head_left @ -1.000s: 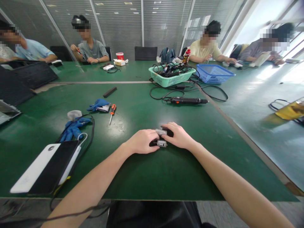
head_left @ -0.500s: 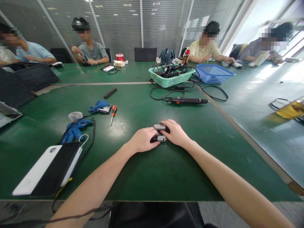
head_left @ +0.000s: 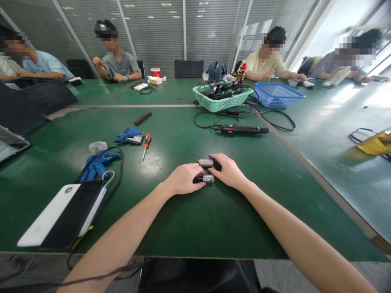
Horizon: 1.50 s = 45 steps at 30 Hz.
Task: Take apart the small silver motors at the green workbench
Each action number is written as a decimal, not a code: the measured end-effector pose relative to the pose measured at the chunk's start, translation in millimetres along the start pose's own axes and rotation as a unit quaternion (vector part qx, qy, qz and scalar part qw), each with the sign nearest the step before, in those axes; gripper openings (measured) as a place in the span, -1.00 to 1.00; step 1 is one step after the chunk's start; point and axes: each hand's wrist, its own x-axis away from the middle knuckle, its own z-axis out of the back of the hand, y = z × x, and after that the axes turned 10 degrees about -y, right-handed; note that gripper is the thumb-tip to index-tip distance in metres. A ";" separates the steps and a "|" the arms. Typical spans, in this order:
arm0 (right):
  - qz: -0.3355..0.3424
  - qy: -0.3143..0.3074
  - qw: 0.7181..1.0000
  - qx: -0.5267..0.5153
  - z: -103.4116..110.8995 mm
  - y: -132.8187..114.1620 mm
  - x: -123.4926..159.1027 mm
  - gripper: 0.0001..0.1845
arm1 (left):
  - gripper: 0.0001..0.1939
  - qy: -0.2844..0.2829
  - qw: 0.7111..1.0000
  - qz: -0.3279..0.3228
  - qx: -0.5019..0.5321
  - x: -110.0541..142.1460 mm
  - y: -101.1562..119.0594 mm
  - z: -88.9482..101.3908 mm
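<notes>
My left hand [head_left: 186, 179] is closed around the black end of a small silver cylinder that looks like an electric motor [head_left: 208, 178]; its metal end points right. A second, similar motor [head_left: 205, 162] lies just beyond it, pointing the other way, with my right hand [head_left: 226, 169] closed on its black end. Both motors are side by side, low over the green table [head_left: 201, 228] or resting on it; which one I cannot tell. Fingers hide parts of the black ends.
To the left lie an orange-handled screwdriver [head_left: 146, 143], blue gloves [head_left: 98, 163] and a white-and-black power bank [head_left: 62, 211] with cables. Further off are a black electric screwdriver [head_left: 244, 130], a green basket [head_left: 215, 105] of cables and a blue basket [head_left: 277, 95]. Several people sit around.
The view has shifted slightly. Both hands keep hold of the motors in nearly the same place, the right hand a touch further right.
</notes>
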 end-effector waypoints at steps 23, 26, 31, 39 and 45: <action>0.038 0.117 0.992 -0.021 16.8 -15.8 13.0 -0.76 | -0.75 -0.016 0.999 -0.024 -0.022 -2.3 -0.1 -4.0; 0.098 0.054 0.994 -0.018 24.3 -31.1 22.8 -0.84 | -0.73 -0.026 0.999 -0.025 -0.008 -1.6 0.5 0.3; 0.137 -0.071 0.988 0.003 15.9 -45.1 25.9 -0.70 | -0.81 -0.012 0.999 -0.021 -0.022 1.9 -2.4 4.6; 0.104 -0.105 0.989 0.000 8.8 -38.8 23.2 -0.69 | -0.91 -0.012 0.999 -0.028 -0.029 2.2 -5.7 1.4; 0.069 -0.105 0.992 -0.016 12.6 -39.0 24.6 -0.70 | -0.93 -0.002 0.999 -0.028 -0.016 -0.6 -5.5 -1.5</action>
